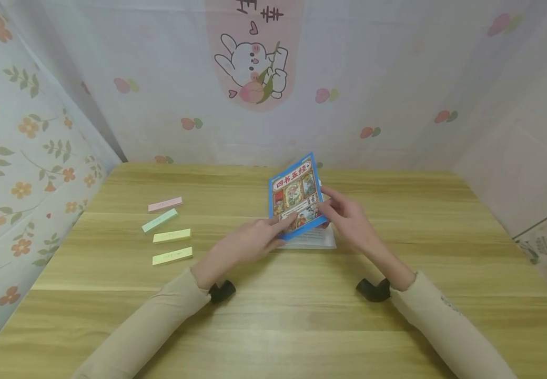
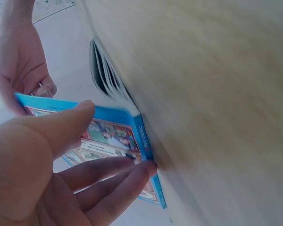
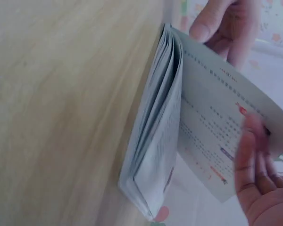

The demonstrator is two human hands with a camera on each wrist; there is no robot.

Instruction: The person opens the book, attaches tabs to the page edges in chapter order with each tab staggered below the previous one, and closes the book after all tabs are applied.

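Book (image 1: 294,197) with a blue-bordered, illustrated front cover (image 1: 291,202) lies on the far half of the bench (image 1: 273,326), a little right of the middle, its spine (image 2: 142,134) toward the person's left and touching the wood. The cover stands tilted up from the pages (image 3: 153,127), seemingly because the right hand (image 1: 351,221) holds it by the free edge — thumb on the printed front, fingertips against the inner face, where lines of text show in the right wrist view. That grip looks chosen to support the cover from both sides, well away from the hinge. The left hand (image 1: 247,239) grips nothing firmly: its fingers lie loosely extended over the lower front, near the spine, with the thumb by the bottom edge, probably to steady the binding. The pages below are slightly fanned, perhaps from their own springiness, and touch the bench along the back. Well apart, on the left, four slim paper strips form a loose column — a pink strip (image 1: 165,204), a green strip (image 1: 160,220) and two yellow strips (image 1: 172,236) — spaced so that none overlap, which leaves their small, unreadable markings facing up. Behind the bench hangs a pale cloth (image 1: 373,68) printed with a rabbit.
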